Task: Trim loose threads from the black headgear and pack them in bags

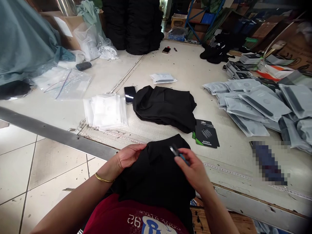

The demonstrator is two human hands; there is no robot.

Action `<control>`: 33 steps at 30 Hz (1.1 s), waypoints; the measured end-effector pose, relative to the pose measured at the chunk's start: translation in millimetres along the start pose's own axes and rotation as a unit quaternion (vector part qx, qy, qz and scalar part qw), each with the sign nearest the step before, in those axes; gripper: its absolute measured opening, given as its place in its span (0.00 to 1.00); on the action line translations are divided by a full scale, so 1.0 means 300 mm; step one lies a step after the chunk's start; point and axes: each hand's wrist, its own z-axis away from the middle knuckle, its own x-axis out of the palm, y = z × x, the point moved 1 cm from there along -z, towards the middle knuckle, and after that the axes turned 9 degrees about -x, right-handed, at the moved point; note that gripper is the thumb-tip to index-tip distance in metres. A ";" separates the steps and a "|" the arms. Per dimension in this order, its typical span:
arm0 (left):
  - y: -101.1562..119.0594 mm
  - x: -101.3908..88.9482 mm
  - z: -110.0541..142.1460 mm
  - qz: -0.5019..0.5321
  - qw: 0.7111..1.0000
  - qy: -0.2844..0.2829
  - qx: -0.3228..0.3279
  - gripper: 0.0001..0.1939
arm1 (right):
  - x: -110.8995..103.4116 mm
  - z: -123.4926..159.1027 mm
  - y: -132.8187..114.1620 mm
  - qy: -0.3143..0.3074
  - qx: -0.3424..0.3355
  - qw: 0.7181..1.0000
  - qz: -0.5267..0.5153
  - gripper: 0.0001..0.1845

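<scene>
A black garment (156,175) hangs over the table's near edge against my body. My left hand (128,156) grips its upper left edge, fingers curled on the cloth; a gold bangle is on that wrist. My right hand (191,167) is closed on a small blurred tool (177,152) with a dark tip and a bluish handle, held just above the garment's top right. Beyond it lies a pile of folded black garments (165,107) and black hang tags (206,134) with green corners.
Empty clear bags (106,110) lie to the left, a phone (129,93) beside the pile. Packed grey pouches (260,104) cover the right side. Tall black stacks (133,26) stand at the back. The table's metal edge (56,135) borders tiled floor.
</scene>
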 end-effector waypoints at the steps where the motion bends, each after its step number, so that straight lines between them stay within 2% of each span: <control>1: -0.001 0.001 0.001 -0.006 1.000 0.000 0.004 0.12 | 0.042 -0.008 -0.039 -0.054 -0.015 0.998 0.019 0.13; 3: -0.003 -0.003 0.001 -0.013 1.000 0.000 0.011 0.12 | 0.099 -0.025 -0.095 -0.129 -0.043 0.989 0.050 0.13; 5: -0.005 -0.011 0.000 -0.014 1.000 -0.006 0.019 0.11 | 0.121 -0.044 -0.128 -0.152 -0.068 0.982 0.088 0.13; 12: -0.009 -0.015 0.001 -0.016 0.998 -0.031 0.044 0.08 | 0.114 -0.095 -0.192 -0.246 -0.099 0.938 0.222 0.11; 18: -0.013 -0.009 -0.002 -0.039 0.997 -0.033 0.059 0.08 | 0.117 -0.102 -0.198 -0.274 -0.120 0.906 0.298 0.11; 21: -0.015 -0.012 -0.007 -0.049 0.996 -0.025 0.071 0.08 | 0.108 -0.114 -0.181 -0.257 -0.114 0.927 0.248 0.12; 23: -0.016 -0.009 -0.003 -0.078 0.992 -0.011 0.094 0.09 | 0.091 -0.129 -0.155 -0.218 -0.082 0.955 0.186 0.14; 25: -0.013 -0.006 0.010 -0.148 0.979 0.030 0.136 0.12 | 0.065 -0.147 -0.111 -0.161 -0.038 0.977 0.135 0.17; 26: -0.011 -0.007 0.020 -0.205 0.962 0.064 0.168 0.14 | 0.049 -0.154 -0.083 -0.130 -0.020 0.984 0.120 0.19; 27: -0.007 -0.010 0.033 -0.274 0.933 0.107 0.208 0.16 | 0.031 -0.160 -0.052 -0.098 -0.006 0.988 0.116 0.20; 28: -0.003 -0.017 0.048 -0.348 0.890 0.156 0.251 0.17 | 0.011 -0.164 -0.018 -0.065 0.006 0.990 0.122 0.21; 31: 0.009 -0.064 0.089 -0.537 0.709 0.292 0.353 0.20 | -0.049 -0.154 0.092 0.015 0.044 0.983 0.177 0.25; 33: 0.013 -0.114 0.105 -0.602 0.608 0.360 0.372 0.20 | -0.089 -0.130 0.161 0.045 0.062 0.971 0.228 0.28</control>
